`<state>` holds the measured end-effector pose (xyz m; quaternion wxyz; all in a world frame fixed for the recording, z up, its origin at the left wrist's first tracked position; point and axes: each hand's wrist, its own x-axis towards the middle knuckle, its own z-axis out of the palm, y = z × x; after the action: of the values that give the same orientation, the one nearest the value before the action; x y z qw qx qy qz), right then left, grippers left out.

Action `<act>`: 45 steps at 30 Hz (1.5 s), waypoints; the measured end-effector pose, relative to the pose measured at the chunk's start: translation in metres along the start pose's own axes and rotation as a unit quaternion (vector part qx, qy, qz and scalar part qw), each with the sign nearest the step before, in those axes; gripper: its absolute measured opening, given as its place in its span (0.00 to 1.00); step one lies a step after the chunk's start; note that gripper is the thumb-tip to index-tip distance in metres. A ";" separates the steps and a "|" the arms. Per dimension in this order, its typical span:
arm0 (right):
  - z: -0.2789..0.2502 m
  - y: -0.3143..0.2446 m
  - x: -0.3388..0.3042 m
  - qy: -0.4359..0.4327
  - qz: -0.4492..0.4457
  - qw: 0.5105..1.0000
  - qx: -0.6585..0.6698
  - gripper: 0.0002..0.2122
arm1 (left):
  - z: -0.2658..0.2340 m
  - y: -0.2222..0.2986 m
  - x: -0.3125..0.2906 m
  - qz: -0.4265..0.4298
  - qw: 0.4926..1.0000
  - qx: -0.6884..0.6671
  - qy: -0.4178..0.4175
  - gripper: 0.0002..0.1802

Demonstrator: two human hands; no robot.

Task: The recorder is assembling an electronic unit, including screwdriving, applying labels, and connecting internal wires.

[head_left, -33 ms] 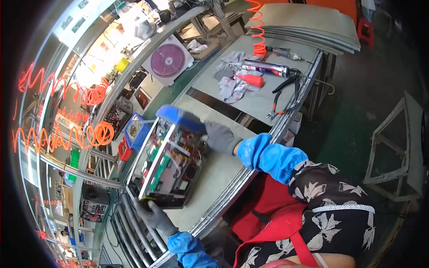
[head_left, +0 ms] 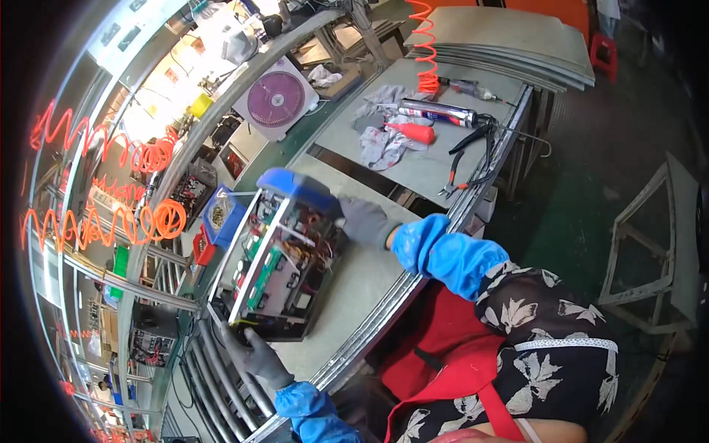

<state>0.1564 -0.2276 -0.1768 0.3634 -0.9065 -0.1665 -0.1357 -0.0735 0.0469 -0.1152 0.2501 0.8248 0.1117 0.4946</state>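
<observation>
An electronic unit with its cover off [head_left: 284, 266] stands on the bench between my hands, showing green circuit boards, wires and a light metal frame. A blue end panel [head_left: 295, 186] caps its far end. My right hand [head_left: 367, 222], in a grey glove and blue sleeve, is closed at the right side of that panel; its fingertips are partly hidden. At the unit's near left end, my left hand [head_left: 260, 359], gloved the same way, grips the lower corner with thumb and fingers apart around the edge.
Metal rollers [head_left: 221, 380] lie beside the bench top [head_left: 354, 295]. Farther along are orange-handled pliers [head_left: 458, 173], a red squeeze bottle [head_left: 413, 133], a tube-shaped can [head_left: 437, 112] and rags [head_left: 380, 148]. A blue bin [head_left: 225, 214] of small parts and a purple fan [head_left: 276, 100] stand beyond.
The unit and my right hand have shifted very slightly toward the far side. My left hand keeps its place at the near corner.
</observation>
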 end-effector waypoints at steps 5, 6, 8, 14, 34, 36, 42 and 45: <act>-0.056 0.105 -0.020 0.030 -0.082 0.994 -0.065 0.16 | 0.010 -0.001 -0.007 0.047 0.997 0.021 -0.054 0.30; -0.074 0.124 -0.026 0.044 -0.022 0.981 -0.187 0.15 | 0.012 0.005 -0.006 0.044 0.997 0.023 -0.052 0.30; -0.106 0.159 -0.044 0.011 0.047 0.966 -0.253 0.14 | 0.015 0.015 -0.008 0.057 0.997 0.039 -0.035 0.31; -0.156 0.186 -0.090 -0.143 -0.024 0.869 -0.472 0.09 | 0.023 0.017 -0.008 0.094 0.990 0.097 -0.037 0.33; -0.085 -0.056 -0.162 -0.039 -0.279 0.943 0.175 0.19 | 0.082 0.159 -0.074 -0.373 0.743 -0.504 -0.234 0.30; -0.069 -0.052 -0.160 -0.093 -0.161 0.949 0.256 0.25 | 0.093 0.151 -0.075 -0.400 0.713 -0.542 -0.195 0.28; -0.052 -0.005 -0.134 -0.305 0.014 0.917 0.258 0.20 | 0.119 0.121 -0.089 -0.464 0.665 -0.521 -0.268 0.27; -0.053 0.036 -0.110 -0.119 -0.061 0.981 0.141 0.23 | 0.134 0.106 -0.079 -0.375 0.813 -0.353 -0.271 0.26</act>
<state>0.0643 -0.3115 -0.2027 0.4558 -0.8443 -0.2808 -0.0240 -0.0019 -0.1177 -0.1715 0.7099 0.6751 0.1575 0.1242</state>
